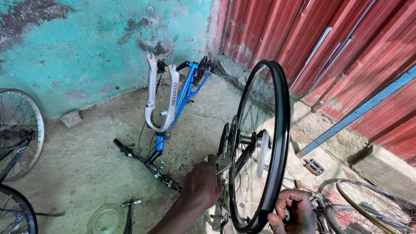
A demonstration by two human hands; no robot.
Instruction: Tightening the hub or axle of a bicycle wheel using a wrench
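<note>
A black bicycle wheel rim (281, 130) stands upright in front of me, spokes and hub (253, 141) showing. My left hand (203, 184) is closed on a metal wrench (223, 162) placed at the sprocket (225, 143) beside the hub. My right hand (294, 212) grips the lower edge of the rim and steadies it. Behind the wheel, a blue bicycle frame (184, 93) with a silver fork (161, 104) lies upside down on the concrete floor, its black handlebar (145, 162) resting on the ground.
Spoked wheels lean at the left edge (19, 130) and lie at the bottom right (372, 203). A pedal (313, 167) sits on the floor by the red corrugated wall (346, 56). A clear plastic disc (106, 220) and a small tool (130, 208) lie near my left arm.
</note>
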